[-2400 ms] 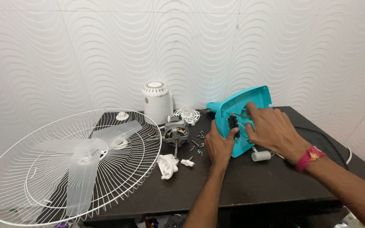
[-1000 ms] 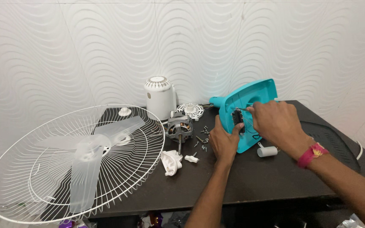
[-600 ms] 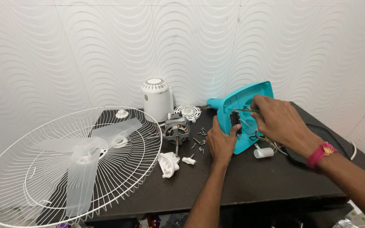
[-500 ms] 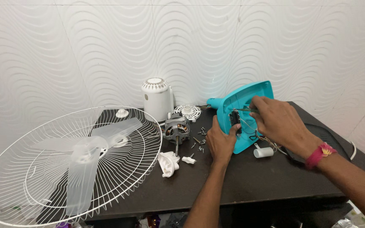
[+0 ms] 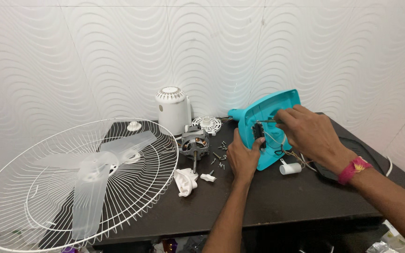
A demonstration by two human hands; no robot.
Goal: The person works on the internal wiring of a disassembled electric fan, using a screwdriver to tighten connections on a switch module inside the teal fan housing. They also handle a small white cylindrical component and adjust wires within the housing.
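A turquoise fan base housing (image 5: 273, 104) stands tilted on its edge on the dark table (image 5: 287, 201), its open underside facing me with wires and a black part inside. My left hand (image 5: 242, 157) grips its lower left edge, thumb by the black part. My right hand (image 5: 308, 133) is at the open underside and pinches a thin metal tool (image 5: 267, 121) whose tip points into the housing. A small white cylinder part (image 5: 290, 168) on wires lies just below the housing.
A fan motor (image 5: 194, 144), loose screws (image 5: 219, 158) and white plastic bits (image 5: 186, 181) lie left of my left hand. A white motor cover (image 5: 172, 110) and a small grille disc (image 5: 206, 125) stand behind. A big wire guard (image 5: 78, 180) with clear blades overhangs the table's left edge.
My right hand has shifted slightly on the housing's open side, with the thin tool now showing at its fingertips. My left hand keeps its hold on the housing.
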